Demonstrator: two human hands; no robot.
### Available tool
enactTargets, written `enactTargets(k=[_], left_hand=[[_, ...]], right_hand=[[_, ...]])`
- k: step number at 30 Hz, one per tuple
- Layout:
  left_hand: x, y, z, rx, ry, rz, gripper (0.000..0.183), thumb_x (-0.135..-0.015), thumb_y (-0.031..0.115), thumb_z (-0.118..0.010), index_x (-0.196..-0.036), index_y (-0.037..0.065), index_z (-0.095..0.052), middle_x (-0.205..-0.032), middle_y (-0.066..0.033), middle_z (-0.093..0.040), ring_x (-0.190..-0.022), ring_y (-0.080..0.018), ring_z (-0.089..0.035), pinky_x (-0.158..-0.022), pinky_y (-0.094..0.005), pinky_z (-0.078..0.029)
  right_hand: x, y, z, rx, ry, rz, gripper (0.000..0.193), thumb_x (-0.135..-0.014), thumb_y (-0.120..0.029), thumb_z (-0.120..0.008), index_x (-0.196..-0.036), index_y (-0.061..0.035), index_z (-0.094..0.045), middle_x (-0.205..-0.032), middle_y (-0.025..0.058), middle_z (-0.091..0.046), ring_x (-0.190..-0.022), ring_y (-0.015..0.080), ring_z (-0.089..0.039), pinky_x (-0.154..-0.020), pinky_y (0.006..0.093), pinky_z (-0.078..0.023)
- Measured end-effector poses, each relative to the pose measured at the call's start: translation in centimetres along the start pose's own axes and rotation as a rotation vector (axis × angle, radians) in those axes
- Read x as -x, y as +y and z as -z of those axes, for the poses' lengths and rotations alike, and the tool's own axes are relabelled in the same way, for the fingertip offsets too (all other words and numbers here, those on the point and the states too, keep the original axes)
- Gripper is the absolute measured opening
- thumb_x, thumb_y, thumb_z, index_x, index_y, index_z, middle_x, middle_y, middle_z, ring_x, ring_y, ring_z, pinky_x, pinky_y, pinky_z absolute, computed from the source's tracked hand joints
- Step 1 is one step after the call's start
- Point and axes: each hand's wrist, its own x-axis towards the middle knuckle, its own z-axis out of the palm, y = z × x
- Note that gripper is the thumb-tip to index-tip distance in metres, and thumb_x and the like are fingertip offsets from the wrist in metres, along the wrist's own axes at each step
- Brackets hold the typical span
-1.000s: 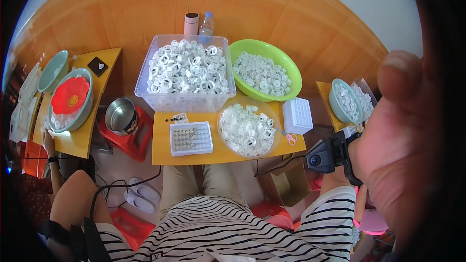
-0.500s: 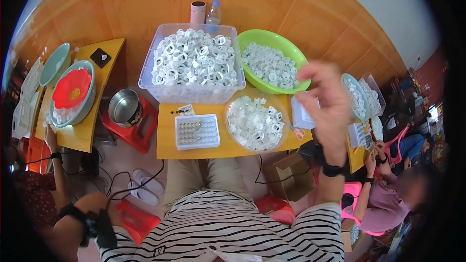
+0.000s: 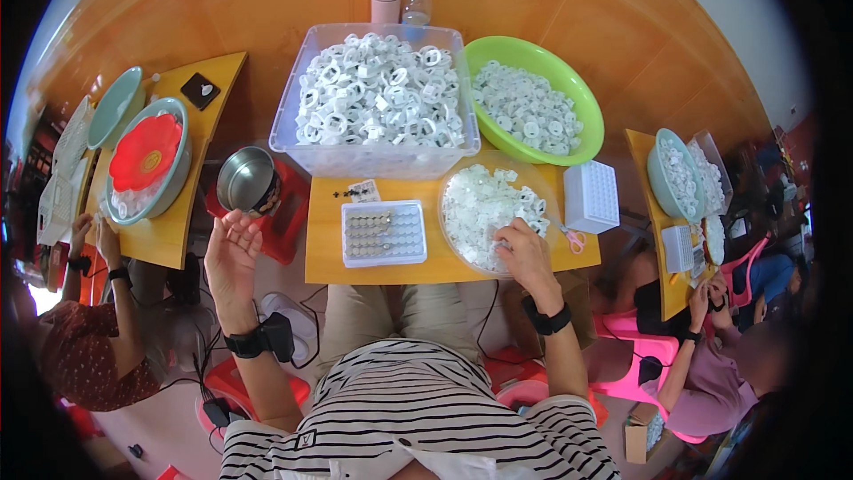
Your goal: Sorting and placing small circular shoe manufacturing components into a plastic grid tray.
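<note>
My right hand (image 3: 526, 253) reaches into a shallow round clear tray (image 3: 554, 200) at the table's front right. Its fingers are bent together against a heap of small white translucent plastic parts (image 3: 475, 213); what they pinch, if anything, is hidden. Off the table's left edge, my left hand (image 3: 235, 258) is raised palm up, open, with loosely curved fingers and nothing in it. Between the hands lies a white rectangular tray (image 3: 385, 257) with rows of small metallic-looking pieces. Next to the round tray are pink-handled scissors (image 3: 574, 238).
A large clear bin (image 3: 382, 162) of white ring-shaped parts and a green basin (image 3: 586, 116) stand behind. A white gridded box (image 3: 591, 198) sits right. A metal pot (image 3: 247, 180) rests on a red stool (image 3: 289, 222). Co-workers sit at tables on both sides.
My right hand has come down from above the table's right side into the round tray. My left hand has risen from the lower left to beside the table. The view has shifted slightly.
</note>
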Motion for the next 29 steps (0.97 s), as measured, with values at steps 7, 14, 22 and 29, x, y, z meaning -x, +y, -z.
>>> enactTargets(k=[7, 14, 22, 29], left_hand=[[-0.8, -1.0, 0.7, 0.328, 0.078, 0.087, 0.024, -0.090, 0.024, -0.052, -0.097, 0.002, -0.059, -0.087, -0.0068, -0.061, -0.082, -0.0173, -0.058, -0.078, -0.0315, -0.047], [-2.9, -1.2, -4.6, 0.467, -0.022, 0.159, 0.024, -0.088, 0.024, -0.054, -0.098, 0.002, -0.058, -0.083, -0.0053, -0.059, -0.081, -0.0167, -0.056, -0.079, -0.0317, -0.045], [-4.5, -1.1, -10.1, 0.375, -0.167, 0.076, 0.026, -0.090, 0.025, -0.052, -0.099, 0.002, -0.056, -0.083, -0.0057, -0.060, -0.079, -0.0165, -0.057, -0.076, -0.0308, -0.047], [-4.2, -0.9, -10.7, 0.082, -0.080, -0.102, 0.025, -0.090, 0.025, -0.051, -0.099, 0.002, -0.056, -0.081, -0.0050, -0.059, -0.076, -0.0149, -0.057, -0.075, -0.0287, -0.048]], right_hand=[[-0.6, 1.2, -0.4, -0.406, 0.089, -0.292, 0.013, -0.066, -0.001, -0.068, -0.077, -0.0011, -0.061, -0.068, 0.0089, -0.056, -0.059, 0.0213, -0.056, -0.056, 0.0308, -0.044], [-1.6, -7.0, 0.9, -0.442, 0.141, -0.162, 0.023, -0.072, -0.003, -0.066, -0.095, -0.0006, -0.060, -0.079, 0.0092, -0.061, -0.067, 0.0150, -0.059, -0.059, 0.0268, -0.046], [-1.4, -19.4, -3.5, -1.131, -0.684, 0.158, 0.060, -0.078, -0.016, -0.066, -0.128, -0.0055, -0.037, -0.098, 0.0111, -0.056, -0.078, 0.0160, -0.059, -0.067, 0.0266, -0.050], [-2.2, -22.1, -4.4, -1.296, -0.782, 0.002, 0.058, -0.080, -0.025, -0.067, -0.124, -0.0038, -0.036, -0.091, 0.0104, -0.053, -0.064, 0.0129, -0.057, -0.059, 0.0253, -0.049]])
